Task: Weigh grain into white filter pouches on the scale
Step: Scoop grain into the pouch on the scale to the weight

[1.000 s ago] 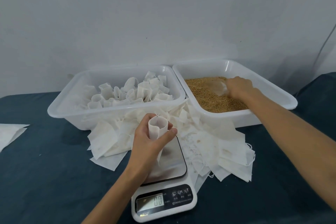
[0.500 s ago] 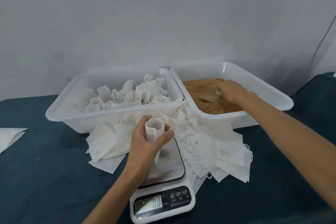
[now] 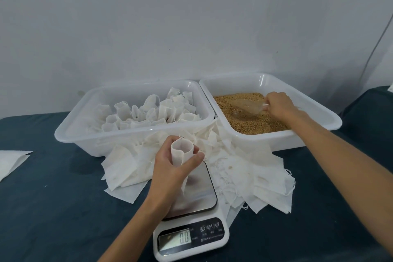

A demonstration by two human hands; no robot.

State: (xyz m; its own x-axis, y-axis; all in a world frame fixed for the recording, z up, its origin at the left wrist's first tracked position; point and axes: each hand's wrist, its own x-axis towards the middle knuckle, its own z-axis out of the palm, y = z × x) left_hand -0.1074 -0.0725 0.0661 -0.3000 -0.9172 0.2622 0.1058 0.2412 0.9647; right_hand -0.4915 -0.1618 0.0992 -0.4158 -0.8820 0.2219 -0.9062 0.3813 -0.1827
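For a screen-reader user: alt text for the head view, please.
A left hand holds an open white pouch above a scale reading zero, while the right hand works a clear scoop in a tub of grain.

The light in the room is soft and even, a little dim, with a cool grey tone on the wall (image 3: 191, 17). Shadows are weak: a faint one lies on the dark cloth (image 3: 63, 208) under the near edge of the left tub (image 3: 70, 134). The steel plate of the scale (image 3: 197, 193) gives a dull, pale reflection. The scoop (image 3: 246, 107) looks slightly blurred. Straight lines bend toward the edges, as with a wide lens.
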